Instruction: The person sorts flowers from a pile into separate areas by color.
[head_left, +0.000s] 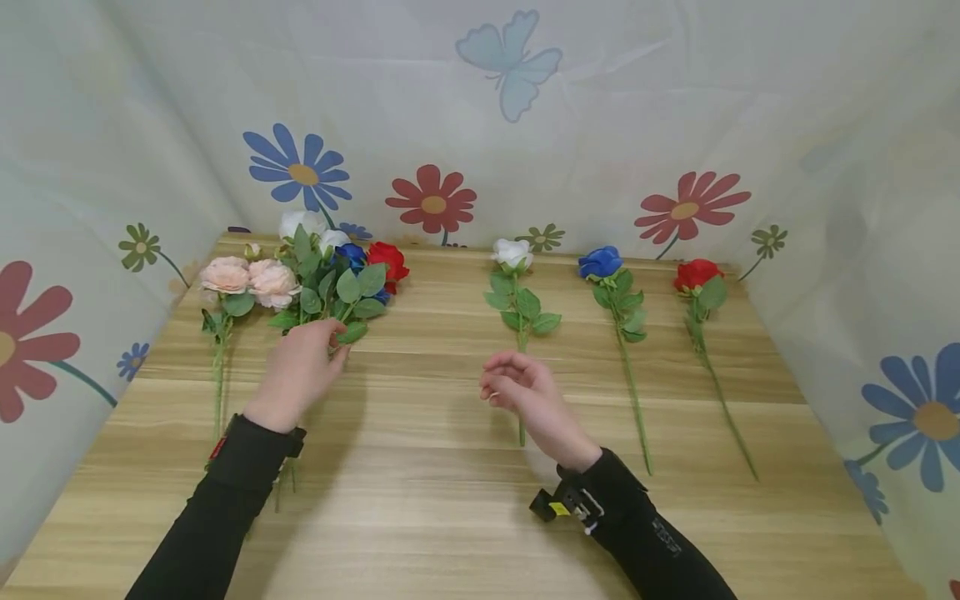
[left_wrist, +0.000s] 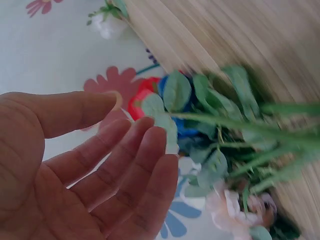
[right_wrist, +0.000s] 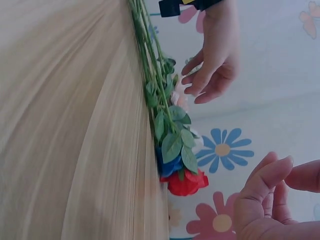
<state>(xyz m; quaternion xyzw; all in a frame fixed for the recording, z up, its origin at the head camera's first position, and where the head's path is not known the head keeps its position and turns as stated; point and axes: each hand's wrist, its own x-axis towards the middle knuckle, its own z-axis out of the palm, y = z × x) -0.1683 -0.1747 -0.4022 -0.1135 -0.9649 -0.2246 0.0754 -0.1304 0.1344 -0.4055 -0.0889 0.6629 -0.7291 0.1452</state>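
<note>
While tabletop shows between the hands, flowers line its far edge.

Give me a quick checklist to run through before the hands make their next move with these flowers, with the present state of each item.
1. Left hand holding no stem: ok; its fingers are spread and grip nothing.
2. Right hand empty: ok; its fingers are loosely curled around nothing.
3. Single white rose, blue rose and red rose lying apart on the table: ok.
4. Flowers in the mixed bunch separated: not ok; heads and leaves overlap.
5. Number of stems in that bunch: cannot tell; they overlap, and the left hand and sleeve partly cover them in the head view.
</note>
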